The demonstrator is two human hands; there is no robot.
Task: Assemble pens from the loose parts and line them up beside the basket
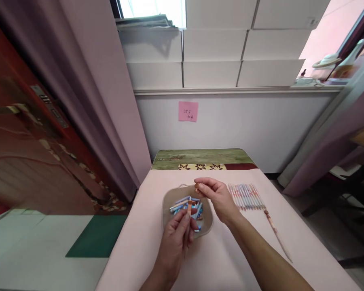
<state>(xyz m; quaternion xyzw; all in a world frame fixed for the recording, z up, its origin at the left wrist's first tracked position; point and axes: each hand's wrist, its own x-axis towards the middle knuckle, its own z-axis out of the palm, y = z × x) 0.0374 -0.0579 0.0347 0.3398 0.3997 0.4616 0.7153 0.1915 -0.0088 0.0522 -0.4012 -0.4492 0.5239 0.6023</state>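
My left hand (177,234) is closed round an orange-brown pen part (189,207) with a pale tip, held upright above the front of the container. My right hand (216,198) pinches a small brown piece (197,187) between thumb and fingertips, over the container's back right rim; its exact kind is too small to make out. Below both hands stands a beige plastic container (167,198) with several blue, white and brown pen parts (178,205) lying loose in it. My left hand hides part of the contents.
Right of the container, several pens (247,197) lie side by side in a row. A single pen (277,235) with a brown end lies slanted in front of them. A pale cloth (230,262) covers the table. Behind it is a wall with a pink note (188,111).
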